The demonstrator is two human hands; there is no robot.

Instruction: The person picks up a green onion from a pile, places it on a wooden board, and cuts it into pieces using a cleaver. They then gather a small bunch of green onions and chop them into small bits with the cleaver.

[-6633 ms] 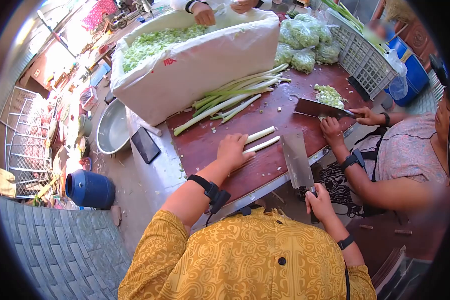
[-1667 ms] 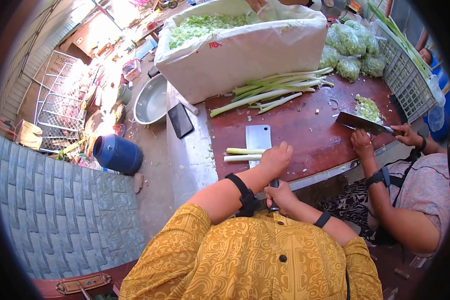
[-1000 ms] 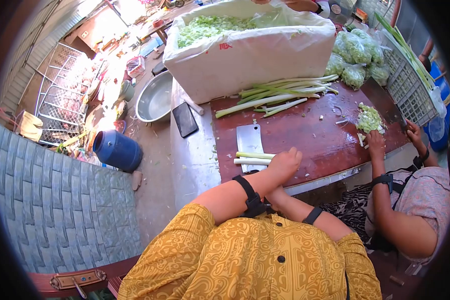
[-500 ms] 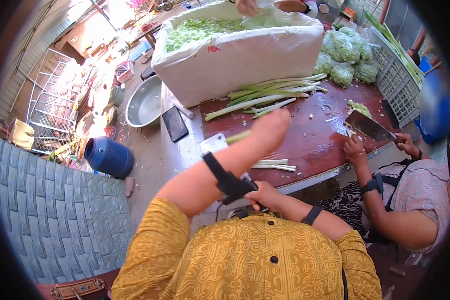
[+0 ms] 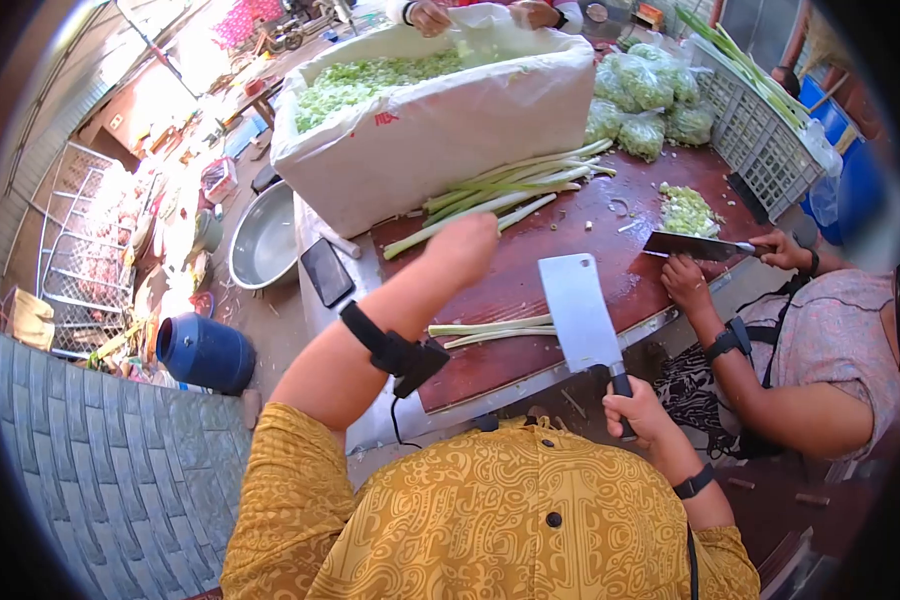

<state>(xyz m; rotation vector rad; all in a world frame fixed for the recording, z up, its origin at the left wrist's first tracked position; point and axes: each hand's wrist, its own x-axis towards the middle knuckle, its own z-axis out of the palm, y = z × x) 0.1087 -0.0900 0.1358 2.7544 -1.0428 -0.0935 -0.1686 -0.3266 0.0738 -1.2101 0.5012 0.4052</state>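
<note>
My right hand (image 5: 638, 412) is wrapped round the black handle of a cleaver (image 5: 578, 312). Its broad blade points up and away from me, above the front part of the red table. At the near edge of the green onion pile (image 5: 510, 190) is my left hand (image 5: 465, 248), its back turned to me. The fingers are hidden, so whether it touches a stalk does not show. Several pale onion stalks (image 5: 495, 330) lie between my left forearm and the blade, partly behind the blade.
A white lined box (image 5: 435, 145) of chopped greens stands at the back, another person's hands over it. Right of me a co-worker's hands hold a cleaver (image 5: 690, 245) beside chopped onion (image 5: 688, 212). Filled bags (image 5: 645, 90), a grey crate (image 5: 760, 130) and a phone (image 5: 327, 272) are around.
My right hand has swung the cleaver rightward from beneath my left forearm, so its whole blade now shows. My left hand has shifted left along the onion pile. The view has shifted slightly.
</note>
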